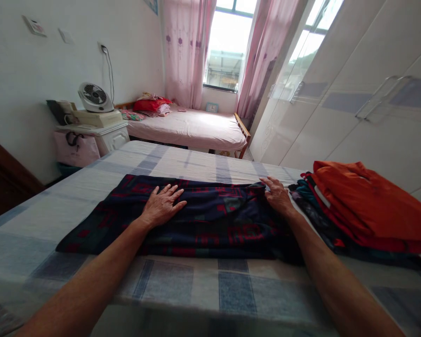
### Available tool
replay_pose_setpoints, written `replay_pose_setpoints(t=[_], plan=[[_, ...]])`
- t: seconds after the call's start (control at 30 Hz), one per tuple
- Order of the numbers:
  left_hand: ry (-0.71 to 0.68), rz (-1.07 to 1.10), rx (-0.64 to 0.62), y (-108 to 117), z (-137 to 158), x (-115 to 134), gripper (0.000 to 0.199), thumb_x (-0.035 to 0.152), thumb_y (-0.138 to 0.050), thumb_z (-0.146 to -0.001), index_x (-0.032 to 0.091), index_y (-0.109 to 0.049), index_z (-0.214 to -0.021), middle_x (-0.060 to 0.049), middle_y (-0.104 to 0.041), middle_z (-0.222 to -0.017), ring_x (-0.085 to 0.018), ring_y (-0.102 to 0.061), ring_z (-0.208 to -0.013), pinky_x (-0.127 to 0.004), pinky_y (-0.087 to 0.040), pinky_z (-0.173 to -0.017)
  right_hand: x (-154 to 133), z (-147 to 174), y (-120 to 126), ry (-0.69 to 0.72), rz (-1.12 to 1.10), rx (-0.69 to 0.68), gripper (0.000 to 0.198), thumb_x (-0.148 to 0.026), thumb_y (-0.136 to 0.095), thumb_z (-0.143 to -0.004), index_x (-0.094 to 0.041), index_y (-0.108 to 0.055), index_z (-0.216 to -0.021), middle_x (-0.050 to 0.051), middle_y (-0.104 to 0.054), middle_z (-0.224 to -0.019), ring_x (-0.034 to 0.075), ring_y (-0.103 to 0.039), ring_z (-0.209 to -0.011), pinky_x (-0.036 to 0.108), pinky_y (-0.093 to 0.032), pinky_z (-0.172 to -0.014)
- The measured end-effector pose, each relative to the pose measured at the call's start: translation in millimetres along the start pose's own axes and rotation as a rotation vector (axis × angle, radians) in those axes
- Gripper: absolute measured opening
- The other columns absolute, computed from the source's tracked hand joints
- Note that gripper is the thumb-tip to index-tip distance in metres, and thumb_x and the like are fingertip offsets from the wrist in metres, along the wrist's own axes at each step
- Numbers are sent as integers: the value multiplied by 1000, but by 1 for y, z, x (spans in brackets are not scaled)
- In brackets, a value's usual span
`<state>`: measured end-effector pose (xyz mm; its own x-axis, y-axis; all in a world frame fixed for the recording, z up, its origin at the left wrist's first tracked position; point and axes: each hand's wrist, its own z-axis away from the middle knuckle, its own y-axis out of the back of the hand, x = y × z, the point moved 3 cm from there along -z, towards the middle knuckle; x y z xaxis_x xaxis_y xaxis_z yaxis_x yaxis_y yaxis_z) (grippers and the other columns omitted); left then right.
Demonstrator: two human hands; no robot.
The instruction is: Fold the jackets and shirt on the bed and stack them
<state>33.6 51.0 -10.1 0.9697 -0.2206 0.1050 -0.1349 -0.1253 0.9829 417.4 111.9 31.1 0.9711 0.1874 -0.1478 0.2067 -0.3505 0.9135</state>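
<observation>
Dark cloth (pixel 210 234) lies under spread left fingers (pixel 166 191) — its far edge meets right fingers (pixel 274 184), grip unclear.

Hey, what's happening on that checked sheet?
A person is handling a dark patterned cloth that lies on the checked sheet. The left hand rests on it, fingers spread. The right hand is at its far edge, toward the right end; I can't tell whether it's pinching. Beside it, on the right, is a pile of clothes with an orange garment on top.
</observation>
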Motion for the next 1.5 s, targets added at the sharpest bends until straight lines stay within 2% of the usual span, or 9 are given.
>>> replay_pose_setpoints(t=[0.13, 0.33, 0.43, 0.6, 0.73, 0.9, 1.17, 1.3, 1.5], plan=[[1, 37, 7, 1, 0, 0, 59, 56, -30, -89, 23, -44, -135, -8, -38, -145, -28, -27, -137, -52, -15, -109, 15, -2, -24, 7, 40, -133, 34, -33, -40, -87, -26, -64, -110, 7, -49, -135, 28, -39, -127, 52, -37, -97], [13, 60, 37, 4, 3, 1, 59, 59, -29, -88, 24, -45, -134, -7, -40, -144, -27, -29, -136, -50, -16, -110, 24, 4, -36, -86, 47, -137, 41, -34, -35, -86, -24, -61, -116, 9, -47, -138, 29, -42, -125, 54, -40, -94], [25, 71, 51, 6, 4, 3, 57, 58, -30, -89, 25, -48, -132, -6, -43, -142, -25, -31, -135, -48, -18, -111, -1, 8, -20, -48, 149, -11, 47, -33, -33, -86, -17, -56, -124, 15, -40, -141, 33, -38, -128, 56, -40, -94], [107, 87, 125, 25, 12, -3, 47, 50, -35, -90, 28, -50, -129, -1, -40, -145, -19, -31, -135, -40, -22, -111, -74, 38, -15, 264, -15, 66, 49, -40, -31, -89, -20, -49, -130, 10, -41, -142, 26, -34, -132, 45, -35, -104], [354, 75, 219, 52, 35, -43, 54, 46, -33, -90, 16, -45, -133, -14, -38, -144, -27, -32, -133, -44, -26, -107, -94, 58, -42, 252, -71, -16, 47, -43, -31, -89, -24, -52, -126, 8, -46, -139, 26, -36, -131, 48, -37, -101], [631, 136, 166, 65, 69, -112, 56, 51, -36, -85, 8, -58, -113, -22, -61, -111, -32, -57, -107, -42, -42, -90, -89, 62, -59, 234, -101, -53, 50, -44, -29, -89, -20, -53, -126, 8, -49, -136, 25, -36, -132, 46, -36, -103], [768, 557, 22, 69, 81, -147, 52, 65, -53, -67, 15, -63, -61, -9, -68, -65, -28, -66, -74, -30, -48, -60, -87, 63, -59, 222, -153, -40, 50, -45, -30, -88, -22, -53, -125, 7, -49, -136, 24, -36, -132, 45, -34, -104], [800, 889, -81, 70, 81, -139, 54, 67, -59, -61, 13, -66, -67, -8, -70, -65, -24, -67, -66, -28, -50, -53, -86, 63, -60, 216, -157, -49, 50, -46, -29, -89, -22, -53, -125, 6, -49, -136, 23, -36, -132, 45, -34, -104], [780, 1203, -207, 65, 73, -112, 52, 56, -66, -65, 10, -69, -89, -9, -73, -81, -26, -69, -78, -30, -55, -63, -91, 61, -51, 198, -131, -40, 50, -44, -29, -90, -19, -55, -124, 8, -49, -136, 24, -36, -132, 44, -33, -104]])
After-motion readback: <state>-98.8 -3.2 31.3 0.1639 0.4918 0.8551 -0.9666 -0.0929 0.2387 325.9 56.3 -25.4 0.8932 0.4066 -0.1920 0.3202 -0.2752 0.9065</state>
